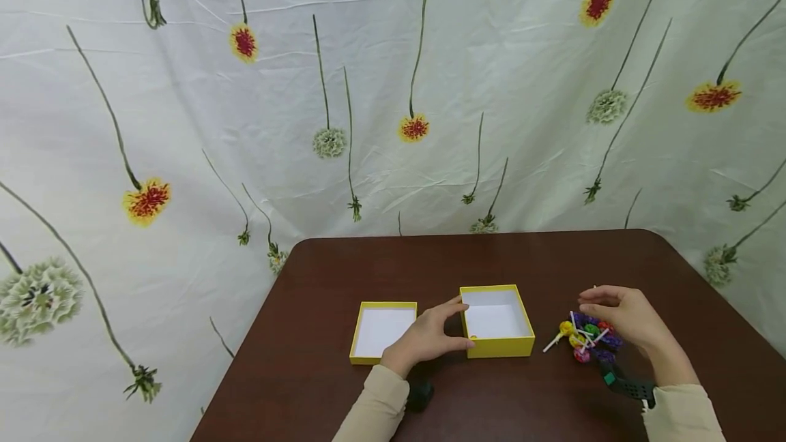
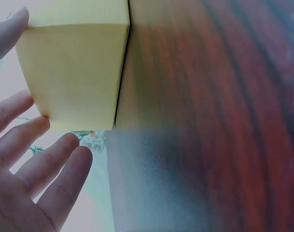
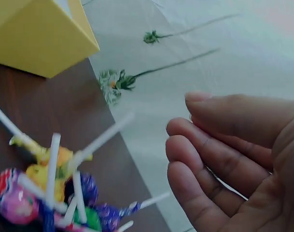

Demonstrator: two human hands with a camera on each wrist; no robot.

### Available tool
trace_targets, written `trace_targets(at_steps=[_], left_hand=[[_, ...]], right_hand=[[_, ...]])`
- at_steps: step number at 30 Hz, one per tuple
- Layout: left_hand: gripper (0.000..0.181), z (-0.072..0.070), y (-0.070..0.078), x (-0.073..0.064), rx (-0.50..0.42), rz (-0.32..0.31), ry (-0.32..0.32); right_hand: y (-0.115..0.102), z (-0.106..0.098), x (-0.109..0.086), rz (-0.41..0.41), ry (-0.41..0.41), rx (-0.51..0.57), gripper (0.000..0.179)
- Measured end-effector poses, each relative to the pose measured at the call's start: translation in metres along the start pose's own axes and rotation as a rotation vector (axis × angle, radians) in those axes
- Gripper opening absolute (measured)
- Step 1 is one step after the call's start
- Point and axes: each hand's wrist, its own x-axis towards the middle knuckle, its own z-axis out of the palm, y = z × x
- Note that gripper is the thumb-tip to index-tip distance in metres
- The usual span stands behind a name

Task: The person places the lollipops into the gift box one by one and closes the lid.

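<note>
A yellow box [image 1: 500, 348] with a white inside stands uncovered on the table. My left hand [image 1: 430, 336] is at its left side, thumb at the front corner and fingertips against the wall farther back. In the left wrist view those fingers [image 2: 64, 159] are spread and fairly straight beside the box [image 2: 74, 72]. To the box's right lies a pile of lollipops [image 1: 586, 340], in yellow, purple, green, red and pink wrappers with white sticks. My right hand [image 1: 626, 316] hovers over the pile's far right side, fingers loosely bent, with nothing visible in it in the right wrist view.
Left of the box lies a shallow yellow-rimmed lid [image 1: 383, 333], white inside up, partly behind my left hand. All stand on a dark brown table [image 1: 479, 258]. A white cloth with printed flowers [image 1: 393, 87] hangs behind it. Dark wrist straps [image 1: 626, 386] show below the hands.
</note>
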Motion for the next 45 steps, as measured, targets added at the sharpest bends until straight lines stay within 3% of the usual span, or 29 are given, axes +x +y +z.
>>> trace_targets(at_steps=[11,20,27,45], left_hand=[[0.072,0.000,0.000,-0.001,-0.013,-0.012,-0.006],[0.072,0.000,0.001,0.000,-0.003,-0.004,-0.005],[0.072,-0.001,0.002,-0.001,-0.005,-0.012,-0.004],[0.073,-0.001,0.003,-0.002,-0.003,-0.003,-0.008]], right_hand=[[0.033,-0.007,0.004,0.128,0.089,0.006,0.040],[0.058,-0.007,0.007,0.202,0.065,0.014,0.050],[0.063,-0.005,0.009,0.228,0.053,-0.006,0.055],[0.066,0.005,0.010,0.273,0.072,0.021,0.046]])
